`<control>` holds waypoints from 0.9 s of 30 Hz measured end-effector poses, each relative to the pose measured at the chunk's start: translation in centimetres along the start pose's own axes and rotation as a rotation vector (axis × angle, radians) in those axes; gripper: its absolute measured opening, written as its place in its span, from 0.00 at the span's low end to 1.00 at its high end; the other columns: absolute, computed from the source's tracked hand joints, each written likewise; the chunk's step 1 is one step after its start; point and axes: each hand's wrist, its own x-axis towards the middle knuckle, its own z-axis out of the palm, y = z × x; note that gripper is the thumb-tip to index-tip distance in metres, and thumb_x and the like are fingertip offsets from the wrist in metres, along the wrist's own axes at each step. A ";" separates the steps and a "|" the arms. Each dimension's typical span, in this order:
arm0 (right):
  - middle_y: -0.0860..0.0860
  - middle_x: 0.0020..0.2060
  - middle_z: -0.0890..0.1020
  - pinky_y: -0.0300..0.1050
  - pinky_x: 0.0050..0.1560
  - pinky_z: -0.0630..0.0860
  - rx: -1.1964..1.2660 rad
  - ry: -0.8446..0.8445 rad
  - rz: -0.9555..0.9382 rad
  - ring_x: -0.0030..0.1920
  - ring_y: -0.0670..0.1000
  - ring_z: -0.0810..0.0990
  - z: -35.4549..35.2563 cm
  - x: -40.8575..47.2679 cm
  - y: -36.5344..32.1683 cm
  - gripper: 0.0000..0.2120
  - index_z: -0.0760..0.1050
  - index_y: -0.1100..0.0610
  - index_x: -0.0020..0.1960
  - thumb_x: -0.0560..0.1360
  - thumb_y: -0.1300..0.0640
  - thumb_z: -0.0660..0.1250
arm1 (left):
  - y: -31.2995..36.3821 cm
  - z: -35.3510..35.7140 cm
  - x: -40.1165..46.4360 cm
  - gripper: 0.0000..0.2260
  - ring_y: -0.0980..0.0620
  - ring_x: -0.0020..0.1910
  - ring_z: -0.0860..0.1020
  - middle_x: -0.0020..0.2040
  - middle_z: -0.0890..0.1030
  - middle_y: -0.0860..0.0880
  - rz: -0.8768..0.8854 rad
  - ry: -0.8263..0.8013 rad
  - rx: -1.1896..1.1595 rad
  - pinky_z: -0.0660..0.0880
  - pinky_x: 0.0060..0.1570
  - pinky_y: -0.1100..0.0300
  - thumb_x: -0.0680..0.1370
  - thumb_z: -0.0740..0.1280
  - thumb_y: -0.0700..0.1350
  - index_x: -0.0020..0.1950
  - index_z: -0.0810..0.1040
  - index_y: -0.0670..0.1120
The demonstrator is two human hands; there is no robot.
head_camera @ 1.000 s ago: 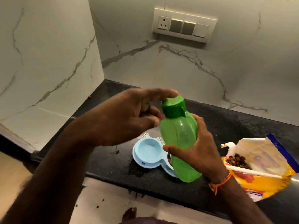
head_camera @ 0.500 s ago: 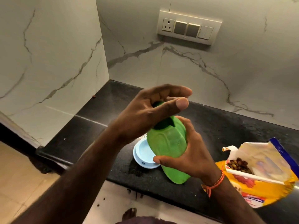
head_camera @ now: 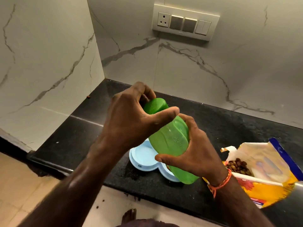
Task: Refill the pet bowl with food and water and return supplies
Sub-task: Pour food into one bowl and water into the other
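A green plastic water bottle (head_camera: 170, 141) is held tilted, top leaning up and to the left, above a light blue double pet bowl (head_camera: 142, 158) on the black counter. My right hand (head_camera: 195, 153) grips the bottle's body from the right. My left hand (head_camera: 131, 118) wraps its fingers and thumb round the green cap (head_camera: 155, 105). The bowl's left cup looks empty; its right cup is mostly hidden behind the bottle.
An open yellow pet food bag (head_camera: 265, 171) with brown kibble lies on the counter (head_camera: 82, 136) to the right. Marble walls close the corner behind and to the left; a switch panel (head_camera: 185, 22) sits on the back wall. A bare foot shows below the counter edge.
The bottle has tipped from upright to leaning left over the bowl. My left hand has closed round the cap, where a second ago it only reached for it.
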 end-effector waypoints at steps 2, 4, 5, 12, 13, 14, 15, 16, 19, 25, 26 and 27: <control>0.30 0.55 0.75 0.45 0.56 0.80 -0.017 -0.006 0.000 0.55 0.41 0.81 -0.4 0.2 0.0 0.48 0.54 0.29 0.66 0.53 0.29 0.78 | 0.3 1.4 -0.2 0.26 0.57 0.37 0.77 0.40 0.77 0.55 -0.031 0.110 -0.007 0.75 0.36 0.60 0.67 0.70 0.74 0.45 0.75 0.52; 0.31 0.57 0.77 0.44 0.57 0.80 0.008 -0.011 -0.005 0.56 0.40 0.81 -0.7 0.3 0.0 0.49 0.57 0.31 0.67 0.54 0.30 0.79 | 0.7 2.2 -0.2 0.25 0.61 0.48 0.76 0.51 0.76 0.53 -0.034 0.101 -0.114 0.72 0.45 0.69 0.67 0.68 0.73 0.50 0.75 0.54; 0.33 0.57 0.78 0.44 0.57 0.80 0.031 -0.006 -0.011 0.56 0.40 0.81 -0.9 0.4 0.1 0.49 0.59 0.33 0.68 0.54 0.31 0.80 | 0.9 2.3 -0.2 0.24 0.61 0.58 0.75 0.60 0.74 0.52 -0.008 0.018 -0.223 0.72 0.54 0.70 0.68 0.68 0.71 0.55 0.75 0.56; 0.42 0.56 0.83 0.54 0.55 0.81 0.169 0.118 0.070 0.55 0.45 0.83 -1.7 0.0 1.6 0.51 0.66 0.45 0.70 0.53 0.34 0.82 | 1.2 0.3 0.9 0.28 0.56 0.80 0.62 0.81 0.62 0.53 0.294 -0.583 -0.222 0.67 0.76 0.55 0.80 0.66 0.47 0.79 0.65 0.56; 0.42 0.56 0.82 0.53 0.54 0.81 0.140 0.098 0.075 0.54 0.45 0.83 -1.7 -0.1 1.8 0.51 0.66 0.45 0.70 0.53 0.33 0.81 | 1.2 0.4 1.1 0.27 0.56 0.74 0.72 0.75 0.72 0.53 0.246 -0.493 -0.219 0.73 0.71 0.53 0.78 0.68 0.49 0.77 0.68 0.56; 0.41 0.56 0.82 0.53 0.53 0.82 0.123 0.079 0.078 0.54 0.44 0.83 -1.8 -0.1 1.9 0.51 0.65 0.43 0.70 0.53 0.32 0.81 | 1.1 0.6 1.3 0.27 0.58 0.65 0.78 0.67 0.79 0.54 0.186 -0.408 -0.240 0.78 0.65 0.53 0.75 0.71 0.53 0.74 0.72 0.56; 0.40 0.56 0.82 0.52 0.53 0.82 0.107 0.062 0.078 0.54 0.44 0.83 -1.8 -0.2 1.9 0.51 0.65 0.41 0.70 0.53 0.32 0.81 | 1.1 0.8 1.5 0.27 0.59 0.56 0.82 0.59 0.82 0.55 0.127 -0.333 -0.253 0.81 0.58 0.55 0.72 0.74 0.58 0.69 0.76 0.56; 0.39 0.56 0.81 0.51 0.53 0.82 0.084 0.047 0.072 0.54 0.43 0.82 -1.8 -0.3 1.9 0.50 0.63 0.38 0.70 0.53 0.31 0.81 | 1.1 1.1 1.5 0.27 0.60 0.48 0.83 0.51 0.83 0.56 0.075 -0.264 -0.226 0.82 0.50 0.57 0.68 0.76 0.64 0.63 0.79 0.56; 0.38 0.58 0.80 0.49 0.58 0.80 0.047 0.002 0.066 0.58 0.42 0.81 -1.9 -0.1 1.4 0.50 0.58 0.29 0.68 0.53 0.30 0.80 | 1.5 2.2 1.0 0.28 0.59 0.39 0.77 0.43 0.78 0.56 -0.014 -0.076 -0.053 0.74 0.38 0.61 0.64 0.70 0.76 0.50 0.77 0.55; 0.43 0.56 0.83 0.53 0.54 0.82 0.162 -0.032 0.057 0.55 0.47 0.84 -2.3 -0.3 2.4 0.51 0.66 0.46 0.71 0.55 0.37 0.84 | 1.1 0.8 1.4 0.44 0.57 0.83 0.40 0.84 0.41 0.57 0.253 -0.639 -0.204 0.54 0.80 0.50 0.75 0.70 0.62 0.83 0.47 0.61; 0.43 0.56 0.83 0.53 0.53 0.82 0.167 -0.035 0.065 0.54 0.47 0.84 -2.4 -0.4 2.6 0.50 0.66 0.46 0.71 0.55 0.37 0.84 | 1.0 0.2 1.6 0.41 0.56 0.83 0.42 0.85 0.45 0.55 0.291 -0.732 -0.235 0.53 0.81 0.47 0.77 0.71 0.55 0.84 0.49 0.59; 0.42 0.56 0.83 0.53 0.52 0.82 0.159 -0.042 0.071 0.54 0.47 0.84 -2.4 -0.6 2.7 0.50 0.66 0.45 0.71 0.54 0.37 0.84 | 0.9 -0.2 1.8 0.38 0.54 0.84 0.49 0.84 0.54 0.53 0.316 -0.769 -0.254 0.57 0.80 0.46 0.79 0.72 0.48 0.83 0.55 0.56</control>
